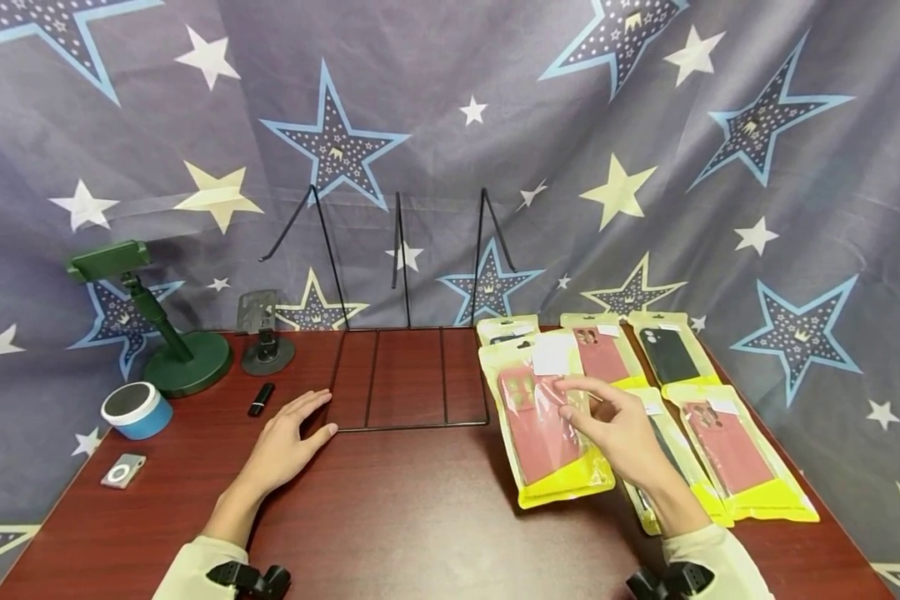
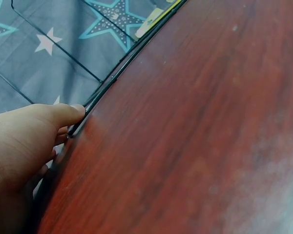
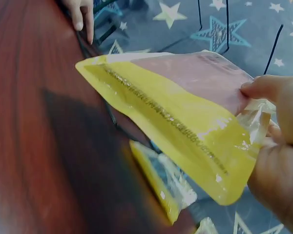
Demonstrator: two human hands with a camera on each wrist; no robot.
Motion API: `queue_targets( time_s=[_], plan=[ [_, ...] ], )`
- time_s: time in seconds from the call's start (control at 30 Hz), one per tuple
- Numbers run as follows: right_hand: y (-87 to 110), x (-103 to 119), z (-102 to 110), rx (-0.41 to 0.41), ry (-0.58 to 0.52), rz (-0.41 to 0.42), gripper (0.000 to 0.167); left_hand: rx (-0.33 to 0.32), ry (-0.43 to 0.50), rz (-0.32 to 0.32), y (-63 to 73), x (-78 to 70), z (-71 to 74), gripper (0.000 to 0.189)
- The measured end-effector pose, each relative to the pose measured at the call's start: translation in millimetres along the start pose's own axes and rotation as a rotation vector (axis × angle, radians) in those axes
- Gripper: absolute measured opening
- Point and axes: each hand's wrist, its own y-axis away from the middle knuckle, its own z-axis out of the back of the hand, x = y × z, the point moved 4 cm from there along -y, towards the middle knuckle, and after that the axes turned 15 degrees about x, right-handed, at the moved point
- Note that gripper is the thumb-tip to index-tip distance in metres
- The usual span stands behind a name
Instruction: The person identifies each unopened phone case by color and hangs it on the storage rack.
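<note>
My right hand [image 1: 621, 425] pinches a phone case packet [image 1: 543, 446] by its right edge, thumb on the front. The packet is clear plastic with a yellow bottom, and a pink phone case shows inside. It hangs tilted above the table, its shadow on the wood in the right wrist view. My left hand [image 1: 281, 450] rests at the left front corner of a black wire display rack [image 1: 412, 427], fingers extended along its side. In the left wrist view the thumb of the left hand [image 2: 24, 141] touches the rack's wire.
More packets lie at the right, among them a pink case [image 1: 731, 450] and a dark case [image 1: 667, 354]. At the left stand a green phone stand [image 1: 187, 367], a grey stand [image 1: 267, 354], a blue-white speaker [image 1: 138, 412], a black USB stick [image 1: 261, 400] and a small music player [image 1: 123, 471].
</note>
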Motion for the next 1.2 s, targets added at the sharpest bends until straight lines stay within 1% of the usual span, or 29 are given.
queue_targets(
  time_s=[0.23, 0.3, 0.43, 0.53, 0.67, 0.73, 0.97, 1.03, 1.2],
  plan=[
    [-13.7, 26.5, -16.7, 0.027, -0.149, 0.129, 0.033, -0.006, 0.0, 0.0, 0.8, -0.2, -0.2, 0.058],
    [-17.4, 34.3, -21.6, 0.043, -0.165, 0.169, 0.033, -0.007, -0.003, -0.001, 0.6, -0.7, -0.3, 0.058],
    [-24.9, 49.1, -31.1, 0.091, -0.152, 0.246, 0.035, -0.008, -0.005, -0.007, -0.1, -2.2, -0.6, 0.058],
    [-30.6, 57.6, -37.8, 0.109, -0.138, 0.261, 0.037, -0.011, -0.007, -0.012, 0.0, -3.5, -0.7, 0.058],
    [-40.1, 67.2, -46.5, 0.103, -0.114, 0.261, 0.036, -0.013, -0.008, -0.015, 1.9, -4.8, 0.1, 0.057],
    [-47.1, 70.9, -51.7, 0.108, -0.124, 0.272, 0.036, -0.013, -0.008, -0.014, 2.8, -4.8, 0.7, 0.057],
    [-72.9, 83.2, -71.9, 0.148, -0.194, 0.363, 0.036, -0.016, -0.013, -0.007, 2.1, -1.7, 0.4, 0.058],
    [-78.4, 85.2, -76.1, 0.151, -0.213, 0.372, 0.035, -0.021, -0.015, -0.009, 1.4, -1.4, -0.1, 0.058],
    [-90.9, 86.6, -83.7, 0.149, -0.238, 0.356, 0.033, -0.021, -0.017, -0.013, 0.8, -1.3, -0.8, 0.058]
  ],
)
